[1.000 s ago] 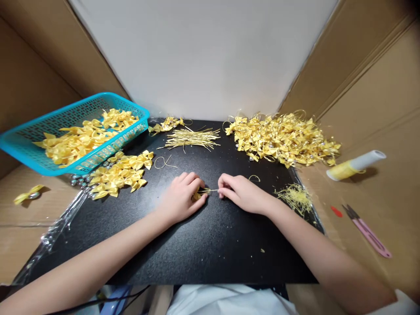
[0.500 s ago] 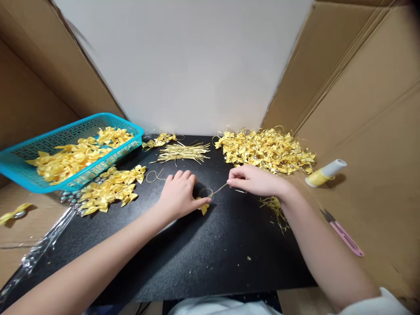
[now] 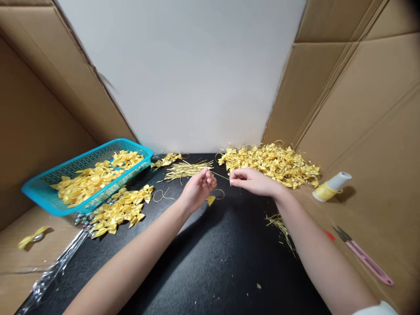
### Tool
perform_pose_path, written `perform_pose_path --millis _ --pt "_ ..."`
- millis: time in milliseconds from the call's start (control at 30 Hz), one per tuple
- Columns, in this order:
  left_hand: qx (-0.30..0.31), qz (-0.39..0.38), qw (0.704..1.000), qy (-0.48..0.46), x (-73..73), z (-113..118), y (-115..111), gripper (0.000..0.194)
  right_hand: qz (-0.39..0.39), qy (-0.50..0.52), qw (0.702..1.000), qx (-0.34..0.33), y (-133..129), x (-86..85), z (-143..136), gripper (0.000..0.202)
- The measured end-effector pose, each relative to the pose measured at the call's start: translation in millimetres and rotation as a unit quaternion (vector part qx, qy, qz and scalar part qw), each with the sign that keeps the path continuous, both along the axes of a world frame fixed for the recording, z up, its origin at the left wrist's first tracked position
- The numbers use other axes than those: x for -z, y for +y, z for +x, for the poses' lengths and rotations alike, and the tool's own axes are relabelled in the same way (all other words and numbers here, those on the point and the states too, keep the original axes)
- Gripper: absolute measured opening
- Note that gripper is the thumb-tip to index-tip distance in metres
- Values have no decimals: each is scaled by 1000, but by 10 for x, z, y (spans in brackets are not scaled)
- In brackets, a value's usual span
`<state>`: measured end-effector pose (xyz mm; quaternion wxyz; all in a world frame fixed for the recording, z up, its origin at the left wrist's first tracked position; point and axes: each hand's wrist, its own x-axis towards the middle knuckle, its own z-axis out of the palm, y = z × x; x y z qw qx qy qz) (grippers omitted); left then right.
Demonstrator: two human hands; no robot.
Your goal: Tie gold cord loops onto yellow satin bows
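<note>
My left hand point(image 3: 199, 189) is raised over the middle of the black table, its fingers curled and pinching one end of a thin gold cord point(image 3: 220, 176). The cord runs taut across to my right hand point(image 3: 251, 180), whose thumb and forefinger are closed on the other end. Just under my left fingers a yellow ribbon bow point(image 3: 210, 200) shows in part, with a loop of cord beside it; the rest is hidden by the hand. Behind my left hand lies a bundle of cut gold cords point(image 3: 183, 169).
A blue basket point(image 3: 42, 208) of yellow bows stands left, with beaded bows point(image 3: 121, 210) before it. At back right is a heap of corded bows point(image 3: 272, 164). Rightward are a ribbon-wound tube point(image 3: 328, 188), pink thread snips point(image 3: 367, 258) and cord scraps point(image 3: 280, 225). Cardboard walls flank the table.
My left hand has lifted off the table and turned, its fingers curling in. The cord between my hands now slopes down toward the right. The camera view has tilted up slightly.
</note>
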<state>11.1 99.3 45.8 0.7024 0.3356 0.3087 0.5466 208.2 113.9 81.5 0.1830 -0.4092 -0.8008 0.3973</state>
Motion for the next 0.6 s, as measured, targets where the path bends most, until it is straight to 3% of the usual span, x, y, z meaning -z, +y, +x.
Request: perform_pose_path --millis 167,333,400,533,600 --pt "-93 -50 994 12 -17 -85 72 20 27 -52 998 4 -47 21 -79 15" --pt "-150 13 984 98 48 5 -28 20 58 -119 991 -1 -179 -4 -177 16" --pt "-110 64 977 169 70 17 -75 25 63 -123 990 -24 -238 -33 -195 18" --pt "97 142 930 324 76 -14 -155 24 92 -85 992 -21 -315 -117 -183 18" --pt "164 155 910 349 69 -33 -187 21 111 -76 991 -2 -316 -145 -172 19"
